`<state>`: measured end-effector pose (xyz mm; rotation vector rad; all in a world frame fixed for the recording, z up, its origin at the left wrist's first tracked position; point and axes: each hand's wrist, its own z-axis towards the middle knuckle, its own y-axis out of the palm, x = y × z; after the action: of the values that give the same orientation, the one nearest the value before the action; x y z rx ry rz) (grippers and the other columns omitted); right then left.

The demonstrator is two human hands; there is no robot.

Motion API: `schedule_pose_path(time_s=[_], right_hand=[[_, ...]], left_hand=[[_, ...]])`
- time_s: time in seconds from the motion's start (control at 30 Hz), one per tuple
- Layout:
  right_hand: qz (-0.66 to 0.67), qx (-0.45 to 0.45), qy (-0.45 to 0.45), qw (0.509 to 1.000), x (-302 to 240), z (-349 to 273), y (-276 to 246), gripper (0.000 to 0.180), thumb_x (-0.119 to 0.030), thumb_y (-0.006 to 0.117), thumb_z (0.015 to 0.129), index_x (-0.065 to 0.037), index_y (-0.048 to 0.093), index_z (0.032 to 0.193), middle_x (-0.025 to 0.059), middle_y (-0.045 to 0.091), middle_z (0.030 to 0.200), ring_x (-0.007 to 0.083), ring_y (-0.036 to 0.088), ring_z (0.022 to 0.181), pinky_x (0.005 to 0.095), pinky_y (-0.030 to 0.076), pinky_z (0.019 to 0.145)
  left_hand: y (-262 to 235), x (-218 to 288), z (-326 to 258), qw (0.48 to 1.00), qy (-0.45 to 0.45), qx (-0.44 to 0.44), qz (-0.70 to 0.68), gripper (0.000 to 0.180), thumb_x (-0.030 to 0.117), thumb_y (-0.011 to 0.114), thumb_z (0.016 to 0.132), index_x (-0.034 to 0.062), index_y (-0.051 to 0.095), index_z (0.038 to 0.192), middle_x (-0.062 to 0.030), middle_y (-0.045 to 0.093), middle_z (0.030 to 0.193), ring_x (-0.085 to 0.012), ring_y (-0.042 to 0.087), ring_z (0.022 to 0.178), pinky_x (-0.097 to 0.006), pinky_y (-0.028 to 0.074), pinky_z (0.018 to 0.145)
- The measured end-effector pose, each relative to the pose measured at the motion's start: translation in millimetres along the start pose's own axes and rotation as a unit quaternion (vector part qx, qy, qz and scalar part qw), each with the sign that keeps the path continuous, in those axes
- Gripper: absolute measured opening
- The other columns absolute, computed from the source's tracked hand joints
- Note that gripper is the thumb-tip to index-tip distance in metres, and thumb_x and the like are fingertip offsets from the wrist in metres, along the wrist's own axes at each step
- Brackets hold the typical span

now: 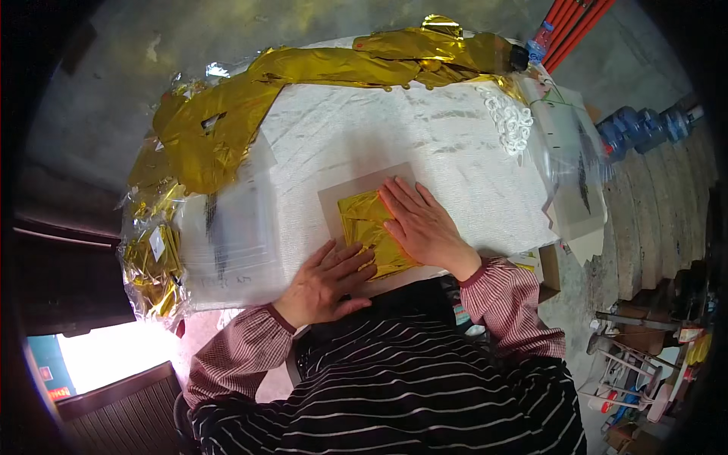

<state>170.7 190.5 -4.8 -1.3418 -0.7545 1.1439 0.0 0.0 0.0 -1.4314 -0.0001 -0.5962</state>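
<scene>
A folded square of shiny gold foil [362, 211] lies on a greyish-brown card sheet [331, 199] at the near middle of the white-covered table [326, 129]. My right hand [421, 227] rests flat across the foil's right side, fingers stretched toward the far edge. At the foil's lower left corner, my left hand [326, 280] lies with its fingers spread, fingertips touching the foil and the thumb apart. Neither hand has anything gripped. Both palms and the foil beneath them are hidden.
Long gold foil pieces [326, 67] cover the table's far and left edges. Clear plastic bags [235, 235] lie at the left, a plastic-wrapped stack [565, 159] at the right. White rings [509, 125] sit in a heap at the far right. Blue water bottles [637, 127] stand beyond.
</scene>
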Motion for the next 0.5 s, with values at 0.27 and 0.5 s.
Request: schedule_pose_path(time_s=[0.27, 0.5], right_hand=[[0.023, -0.004, 0.008, 1.000, -1, 1, 1, 0.057, -0.032, 0.044, 0.097, -0.002, 0.033, 0.144, 0.0122, 0.033, 0.151, 0.0244, 0.026, 0.142, 0.0408, 0.018, 0.116], [0.014, 0.000, 0.033, 0.999, 2, 0, 7, 0.063, -0.038, 0.044, 0.096, -0.002, 0.031, 0.145, 0.0140, 0.031, 0.152, 0.0257, 0.024, 0.143, 0.0416, 0.017, 0.116]], left_hand=[[5, -7, 49, 0.977, -0.183, 0.106, 0.026, 0.102, 0.065, 0.066, 0.073, -0.0108, 0.037, 0.135, -0.0257, 0.036, 0.144, -0.0372, 0.031, 0.138, -0.046, 0.026, 0.113], [15, -13, 49, 0.977, -0.199, 0.047, 0.065, 0.114, 0.075, 0.060, 0.070, -0.0107, 0.031, 0.139, -0.0267, 0.028, 0.148, -0.0366, 0.023, 0.142, -0.045, 0.023, 0.114]])
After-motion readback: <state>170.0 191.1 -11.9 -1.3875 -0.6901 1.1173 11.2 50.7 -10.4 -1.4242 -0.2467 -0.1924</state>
